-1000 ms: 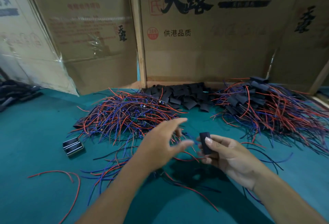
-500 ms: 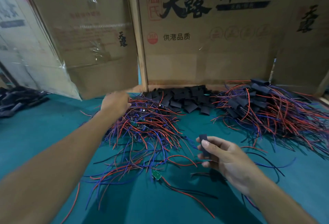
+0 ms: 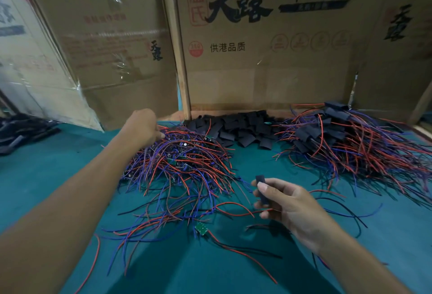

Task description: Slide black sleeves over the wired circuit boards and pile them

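the black sleeve (image 3: 262, 188) sits right of centre in the frame, pinched upright between thumb and fingers of the right hand (image 3: 287, 207), with no board in it yet. the left hand (image 3: 142, 126) reaches to the far edge of the unsleeved pile (image 3: 182, 160) of red and blue wired boards at centre left; its fingers are curled into the wires, but whether they hold one cannot be told. one loose green board (image 3: 201, 228) lies alone at lower centre. behind, at upper centre, lies a heap of spare sleeves (image 3: 236, 128); at the right edge, the finished pile (image 3: 346, 139) of sleeved boards is already large. judging by the two piles, perhaps half the work remains. everything rests on a teal cloth surface (image 3: 46, 177), walled behind by printed cardboard boxes (image 3: 257, 60).
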